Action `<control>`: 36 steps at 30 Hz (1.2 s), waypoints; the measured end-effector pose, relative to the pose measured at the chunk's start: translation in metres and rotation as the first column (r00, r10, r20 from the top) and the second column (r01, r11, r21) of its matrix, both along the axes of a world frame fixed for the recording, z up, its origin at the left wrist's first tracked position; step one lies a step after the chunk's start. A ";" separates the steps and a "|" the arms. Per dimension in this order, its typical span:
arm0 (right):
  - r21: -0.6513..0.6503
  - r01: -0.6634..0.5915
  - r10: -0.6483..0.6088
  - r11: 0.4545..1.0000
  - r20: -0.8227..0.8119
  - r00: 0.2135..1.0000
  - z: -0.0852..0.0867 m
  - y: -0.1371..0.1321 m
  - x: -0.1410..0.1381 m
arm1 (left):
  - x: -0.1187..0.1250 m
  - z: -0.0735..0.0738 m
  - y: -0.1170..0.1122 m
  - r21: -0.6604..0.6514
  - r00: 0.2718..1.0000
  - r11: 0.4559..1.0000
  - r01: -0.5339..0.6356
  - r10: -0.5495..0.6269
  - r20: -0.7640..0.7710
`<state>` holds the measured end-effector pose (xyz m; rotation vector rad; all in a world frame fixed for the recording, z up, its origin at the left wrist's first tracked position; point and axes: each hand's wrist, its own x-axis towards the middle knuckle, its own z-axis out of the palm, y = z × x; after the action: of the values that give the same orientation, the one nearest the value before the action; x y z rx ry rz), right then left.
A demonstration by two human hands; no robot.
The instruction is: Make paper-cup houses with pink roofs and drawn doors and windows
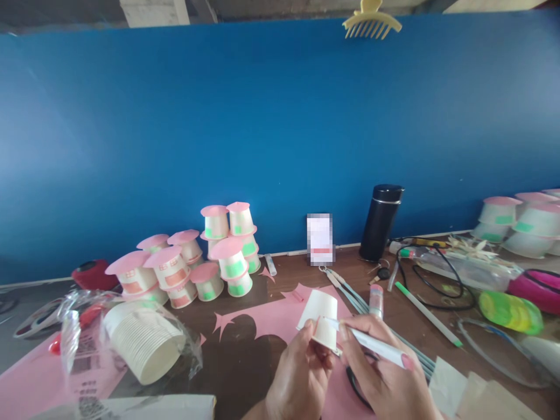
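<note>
A white paper cup (321,309) is held upside down near the table's front, its base facing up, in my left hand (300,373). My right hand (385,373) grips a white marker with a pink end (378,345), its tip at the cup's side. A small reddish patch shows beside my left thumb. Beneath both hands lies cut pink paper (271,318). The black handles of what look like scissors (356,388) are partly hidden behind my right hand.
Decorated cups with pink paper tops (231,256) stand stacked at the left. A plastic-wrapped cup stack (146,338) lies nearer. Behind are a black flask (380,224) and a badge (320,239). A green-tipped marker (429,314), cable and bottle (510,312) lie right.
</note>
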<state>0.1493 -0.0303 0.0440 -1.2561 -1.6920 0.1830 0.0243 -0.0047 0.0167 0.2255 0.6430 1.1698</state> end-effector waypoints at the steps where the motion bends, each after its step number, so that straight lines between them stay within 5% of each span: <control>1: 0.003 -0.003 0.003 1.000 0.003 1.000 0.000 0.000 0.000 | 0.000 0.000 0.000 0.010 1.000 1.000 0.006 -0.006 -0.002; 36: 0.061 0.004 -0.010 0.998 0.086 0.996 0.000 0.005 -0.001 | 0.000 0.010 -0.002 0.034 0.999 0.999 -0.007 0.005 0.053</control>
<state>0.1485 -0.0254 0.0441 -1.2401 -1.7534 0.0735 0.0241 -0.0070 0.0271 0.2211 0.5779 1.1897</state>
